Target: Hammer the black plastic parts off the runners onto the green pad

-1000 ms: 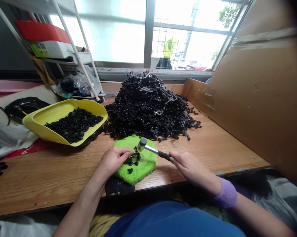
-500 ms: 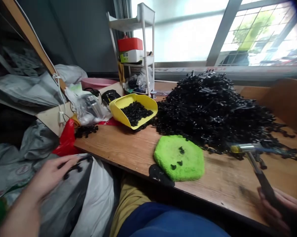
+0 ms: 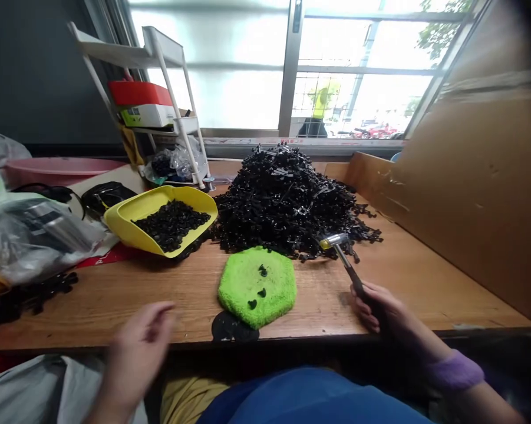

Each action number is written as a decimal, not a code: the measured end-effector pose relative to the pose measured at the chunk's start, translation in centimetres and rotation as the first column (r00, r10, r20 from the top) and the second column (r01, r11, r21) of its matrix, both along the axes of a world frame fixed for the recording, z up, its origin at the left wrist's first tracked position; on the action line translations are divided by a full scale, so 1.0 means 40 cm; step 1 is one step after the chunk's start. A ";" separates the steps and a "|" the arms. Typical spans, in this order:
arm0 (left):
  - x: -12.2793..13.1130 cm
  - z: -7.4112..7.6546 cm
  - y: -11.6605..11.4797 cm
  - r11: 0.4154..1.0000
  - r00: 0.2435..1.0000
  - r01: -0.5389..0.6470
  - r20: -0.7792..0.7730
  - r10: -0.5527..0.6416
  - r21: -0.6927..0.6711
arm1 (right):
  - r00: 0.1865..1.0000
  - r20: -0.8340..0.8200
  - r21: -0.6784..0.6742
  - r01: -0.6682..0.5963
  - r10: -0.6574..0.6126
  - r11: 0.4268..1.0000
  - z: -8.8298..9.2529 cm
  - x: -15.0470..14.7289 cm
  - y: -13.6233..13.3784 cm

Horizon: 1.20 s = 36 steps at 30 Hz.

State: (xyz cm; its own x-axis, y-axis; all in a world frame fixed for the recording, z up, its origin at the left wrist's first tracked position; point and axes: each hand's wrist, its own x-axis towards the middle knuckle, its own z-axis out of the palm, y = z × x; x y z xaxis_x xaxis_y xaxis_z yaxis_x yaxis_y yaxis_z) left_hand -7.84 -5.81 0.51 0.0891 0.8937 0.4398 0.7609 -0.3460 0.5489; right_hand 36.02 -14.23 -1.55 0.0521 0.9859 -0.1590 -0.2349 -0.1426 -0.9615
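Note:
My right hand (image 3: 373,309) grips the black handle of a small steel-headed hammer (image 3: 341,256), whose head hangs over the wooden table (image 3: 428,282) near the foot of a large heap of black plastic pieces (image 3: 283,203). My left hand (image 3: 141,347) is blurred at the table's front edge, fingers apart, holding nothing. Between my hands lies a green fuzzy hexagonal pad (image 3: 243,291) with a few small black pieces (image 3: 261,282) on it. A round black mat (image 3: 230,327) shows beneath its near edge.
A yellow scoop (image 3: 124,215) holding black pieces (image 3: 170,224) stands left of the heap. Further left are a plastic bag (image 3: 35,235) and loose black pieces (image 3: 30,297). A white shelf rack (image 3: 159,76) stands behind, and a cardboard sheet (image 3: 468,194) walls the right side.
My view has swung back from the left toward the table. My left hand has come from above the bags to the table's front edge, its black pieces gone. The hammer stays in my right hand.

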 end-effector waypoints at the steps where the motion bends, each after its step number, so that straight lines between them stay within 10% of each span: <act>1: 0.076 -0.002 0.011 0.990 0.990 0.135 -0.021 -0.136 -0.028 | 1.000 -0.008 0.008 0.000 0.001 1.000 0.000 0.000 -0.001; 5: 0.310 -0.005 0.026 0.909 0.893 0.417 -0.182 -0.412 -0.015 | 0.999 -0.036 0.037 0.028 -0.026 0.999 0.003 -0.004 -0.001; 8: 0.362 -0.010 0.051 0.899 0.854 0.438 -0.316 -0.412 0.010 | 0.998 -0.050 0.048 0.025 -0.022 0.999 -0.001 0.000 0.003; 18: 0.347 0.020 0.141 0.839 0.644 0.528 -0.706 -0.294 0.133 | 0.999 -0.002 0.111 0.036 -0.036 0.993 -0.020 0.014 0.013; 27: 0.269 -0.065 0.055 0.797 0.800 0.551 -0.428 -0.421 0.247 | 0.999 -0.039 0.109 0.019 -0.015 0.994 -0.007 0.005 0.000; 36: 0.290 -0.047 0.064 0.804 0.845 0.523 -0.295 -0.446 0.282 | 0.998 -0.052 0.111 0.028 -0.023 0.993 -0.017 0.011 -0.004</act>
State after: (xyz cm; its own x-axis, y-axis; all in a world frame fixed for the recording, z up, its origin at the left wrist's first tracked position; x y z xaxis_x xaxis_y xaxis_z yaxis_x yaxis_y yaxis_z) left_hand 3.77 -3.26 -1.38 0.5916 0.5065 0.6273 0.5230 -0.8332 0.1795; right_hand 36.44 -14.40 -2.24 0.0722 0.9961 -0.0512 -0.2861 -0.0285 -0.9578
